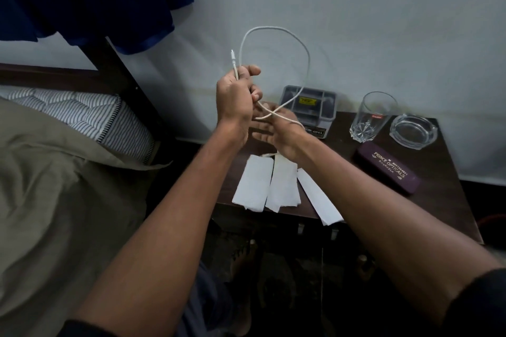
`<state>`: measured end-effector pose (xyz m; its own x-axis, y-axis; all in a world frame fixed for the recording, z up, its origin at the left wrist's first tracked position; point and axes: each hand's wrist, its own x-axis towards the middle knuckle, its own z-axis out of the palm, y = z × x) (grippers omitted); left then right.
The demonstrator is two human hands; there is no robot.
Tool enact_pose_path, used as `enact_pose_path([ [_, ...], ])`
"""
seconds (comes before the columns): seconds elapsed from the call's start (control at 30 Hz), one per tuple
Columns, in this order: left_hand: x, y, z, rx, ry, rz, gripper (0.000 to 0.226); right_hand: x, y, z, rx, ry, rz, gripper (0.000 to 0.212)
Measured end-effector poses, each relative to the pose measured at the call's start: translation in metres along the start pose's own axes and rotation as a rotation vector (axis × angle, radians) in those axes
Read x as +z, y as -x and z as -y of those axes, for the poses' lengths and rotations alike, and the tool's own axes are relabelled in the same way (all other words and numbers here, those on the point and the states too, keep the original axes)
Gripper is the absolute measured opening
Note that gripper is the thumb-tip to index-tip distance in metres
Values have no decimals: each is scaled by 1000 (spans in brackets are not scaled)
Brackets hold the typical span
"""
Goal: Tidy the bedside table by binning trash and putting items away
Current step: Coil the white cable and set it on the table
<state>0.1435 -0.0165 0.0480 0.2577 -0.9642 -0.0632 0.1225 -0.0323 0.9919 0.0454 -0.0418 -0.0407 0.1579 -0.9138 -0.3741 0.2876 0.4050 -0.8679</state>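
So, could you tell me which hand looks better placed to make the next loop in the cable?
The right hand, probably. The left hand already grips the white cable near its plug end, anchoring the loop, while the right lies open under the trailing length, free to guide it round.

Dark table [427, 186] bears papers [253, 183], glass [371, 117], ashtray [413, 131], case [387, 169].
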Motion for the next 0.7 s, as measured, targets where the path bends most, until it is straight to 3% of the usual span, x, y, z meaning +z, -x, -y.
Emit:
enact_pose_path([
  [0.17,-23,-17,10,129,-435,-143,41,-15,8,25,-106,-48,47,48],
  [0.33,-35,-20,13,176,-450,-124,39,-39,16,58,-140,-139,176,61],
  [0.43,-39,-21,13,200,-460,-197,39,-51,21,62,-148,-119,198,66],
  [0.53,-43,-15,5,262,-667,-271,36,-60,34,64,-200,-92,297,70],
  [0.63,-55,-8,0,215,-1074,-176,31,-69,53,67,-170,-157,446,60],
  [0.7,-59,-8,1,153,-1279,38,28,-70,70,68,-120,-123,556,42],
])
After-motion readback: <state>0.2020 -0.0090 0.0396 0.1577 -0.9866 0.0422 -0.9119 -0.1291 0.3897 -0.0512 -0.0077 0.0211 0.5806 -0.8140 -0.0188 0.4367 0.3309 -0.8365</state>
